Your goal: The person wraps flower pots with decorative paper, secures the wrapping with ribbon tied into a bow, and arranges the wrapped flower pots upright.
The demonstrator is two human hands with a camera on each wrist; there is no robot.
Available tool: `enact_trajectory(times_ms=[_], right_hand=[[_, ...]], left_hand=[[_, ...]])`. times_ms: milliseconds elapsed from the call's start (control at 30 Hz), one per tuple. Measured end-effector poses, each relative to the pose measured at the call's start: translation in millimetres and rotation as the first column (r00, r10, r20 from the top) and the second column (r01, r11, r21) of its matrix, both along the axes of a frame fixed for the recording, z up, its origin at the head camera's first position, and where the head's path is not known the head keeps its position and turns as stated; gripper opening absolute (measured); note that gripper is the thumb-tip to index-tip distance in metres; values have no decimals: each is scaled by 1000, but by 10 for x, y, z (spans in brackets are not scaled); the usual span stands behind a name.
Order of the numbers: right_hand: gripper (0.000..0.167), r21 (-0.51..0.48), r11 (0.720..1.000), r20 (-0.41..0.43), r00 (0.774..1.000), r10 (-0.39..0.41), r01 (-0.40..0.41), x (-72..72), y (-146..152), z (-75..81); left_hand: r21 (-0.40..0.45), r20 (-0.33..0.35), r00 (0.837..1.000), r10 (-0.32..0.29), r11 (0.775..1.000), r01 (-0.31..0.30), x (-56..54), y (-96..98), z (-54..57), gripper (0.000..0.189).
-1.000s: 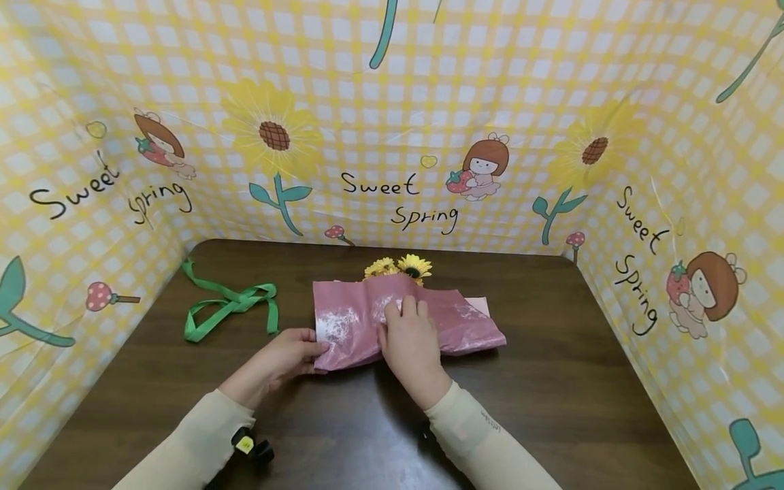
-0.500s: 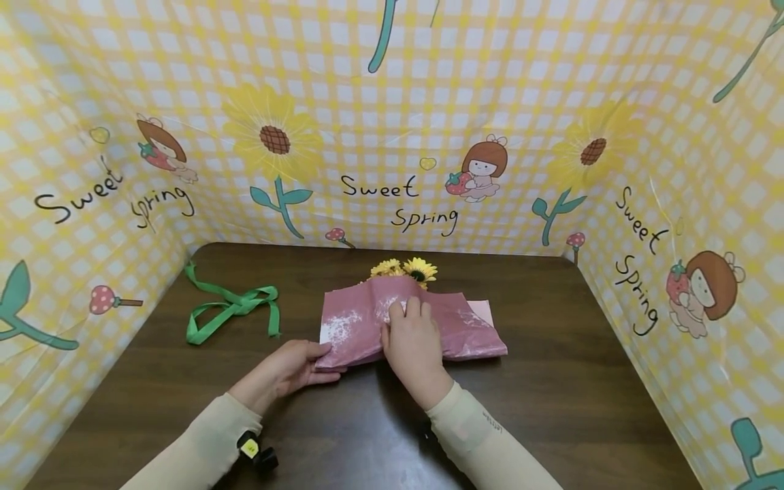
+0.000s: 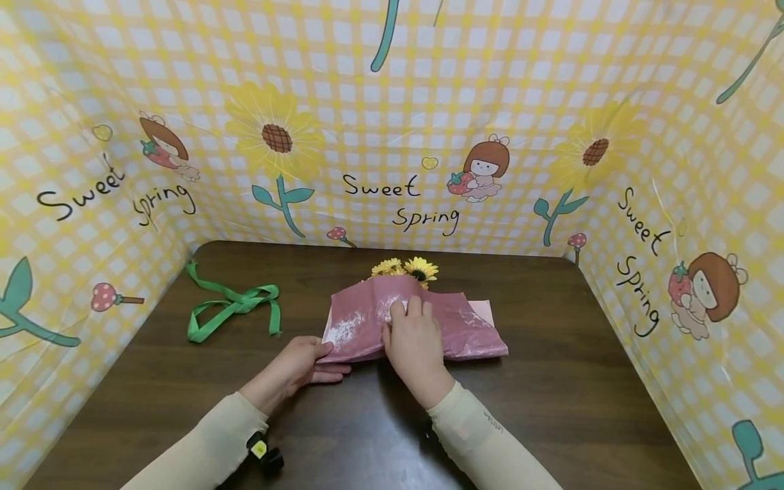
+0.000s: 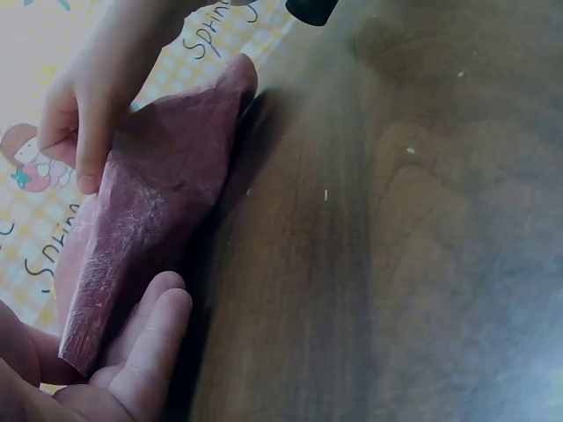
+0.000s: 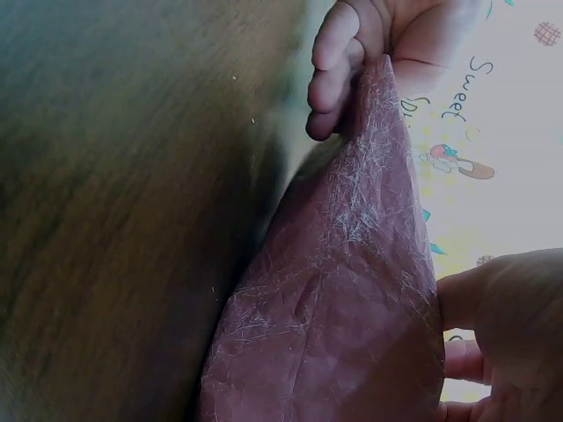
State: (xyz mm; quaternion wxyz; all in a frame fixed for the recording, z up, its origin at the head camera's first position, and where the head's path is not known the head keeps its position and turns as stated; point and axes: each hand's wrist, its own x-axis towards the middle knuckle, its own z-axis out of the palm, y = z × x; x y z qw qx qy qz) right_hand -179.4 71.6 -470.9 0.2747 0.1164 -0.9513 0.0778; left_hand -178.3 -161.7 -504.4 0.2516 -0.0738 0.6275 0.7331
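Pink wrapping paper (image 3: 361, 327) with white speckled patches lies folded over yellow flowers (image 3: 420, 270), whose heads show past its far edge; their stems are hidden under the paper. My left hand (image 3: 300, 364) pinches the paper's near left corner, thumb on top and the other fingers extended beneath. In the left wrist view, that corner of the paper (image 4: 84, 330) stands between thumb and fingers. My right hand (image 3: 418, 340) grips the middle of the wrap from above with bent fingers. In the right wrist view, its thumb and fingertips (image 5: 462, 360) are against the paper.
A loosely looped green ribbon (image 3: 235, 303) lies on the dark wooden table (image 3: 539, 395) at the left. A paler pink flap (image 3: 480, 312) sticks out behind the wrap's right side. Yellow checked cloth (image 3: 380, 122) surrounds the table at the back and sides.
My left hand has moved to the right, bringing the wrapping paper's left side inward with it. My right hand has stayed nearly in place on the wrap.
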Motion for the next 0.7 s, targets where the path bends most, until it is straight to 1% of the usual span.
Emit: enact_trajectory(times_ms=[100, 233, 367, 433, 500, 600, 700], right_hand=[[32, 9, 1000, 0, 1000, -3, 3, -1, -4, -14], [32, 21, 1000, -10, 1000, -11, 11, -6, -12, -31], [32, 23, 1000, -31, 999, -17, 18, -7, -16, -38], [33, 24, 999, -39, 999, -19, 20, -8, -16, -39], [33, 26, 999, -45, 999, -20, 21, -11, -12, -40], [33, 31, 999, -49, 999, -21, 23, -15, -9, -36], [32, 46, 999, -47, 999, -24, 27, -15, -14, -29]], left_hand=[[-43, -19, 999, 33, 998, -34, 10, 22, 35, 21], [-114, -73, 995, 74, 990, -82, 38, 58, 73, 17], [-139, -127, 985, 113, 982, -131, 67, 101, 100, 15], [-119, -126, 983, 132, 982, -147, 74, 121, 120, 15], [-83, -111, 982, 151, 984, -161, 63, 138, 135, 15], [-9, -73, 984, 162, 986, -164, 53, 159, 175, 17], [73, -40, 985, 166, 984, -163, 57, 176, 213, 22]])
